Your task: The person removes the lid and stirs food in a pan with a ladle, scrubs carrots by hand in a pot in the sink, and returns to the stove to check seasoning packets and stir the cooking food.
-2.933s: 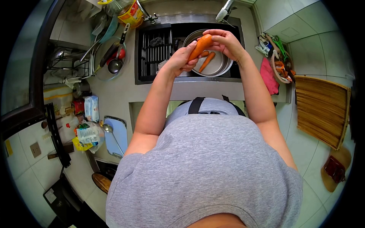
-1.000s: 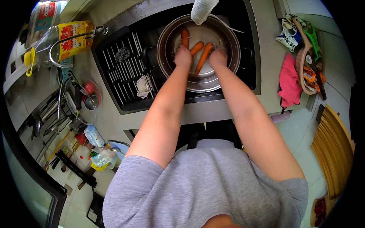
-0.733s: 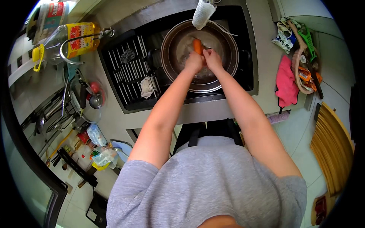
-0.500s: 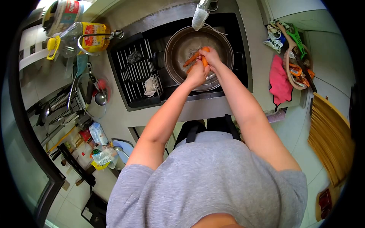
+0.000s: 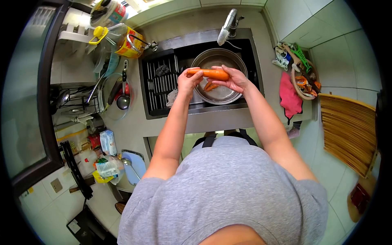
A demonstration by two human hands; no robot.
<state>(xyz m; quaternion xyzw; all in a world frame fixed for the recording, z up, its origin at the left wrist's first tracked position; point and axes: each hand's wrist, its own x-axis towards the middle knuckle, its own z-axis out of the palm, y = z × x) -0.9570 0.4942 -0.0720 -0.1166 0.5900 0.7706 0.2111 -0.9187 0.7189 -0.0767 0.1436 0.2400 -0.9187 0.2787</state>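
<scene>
Between my two hands a large orange carrot lies level above a round metal pot in the sink. My left hand grips its left end, thumb along the near side. At the thick right end, my right hand holds it with thumb above and fingers underneath. More carrots rest in the pot below, partly hidden by the raised carrot and my fingers; I cannot tell how many. The tap is just beyond the pot.
Left of the pot, a black drying rack spans the sink, bearing a dark scouring pad and a pale cloth. A ladle and an oil bottle are farther left. On the right are a pink cloth and a basket.
Both hands have risen out of the pot with one carrot, now held level instead of down among the others. My left hand has moved left, and the view has shifted.
</scene>
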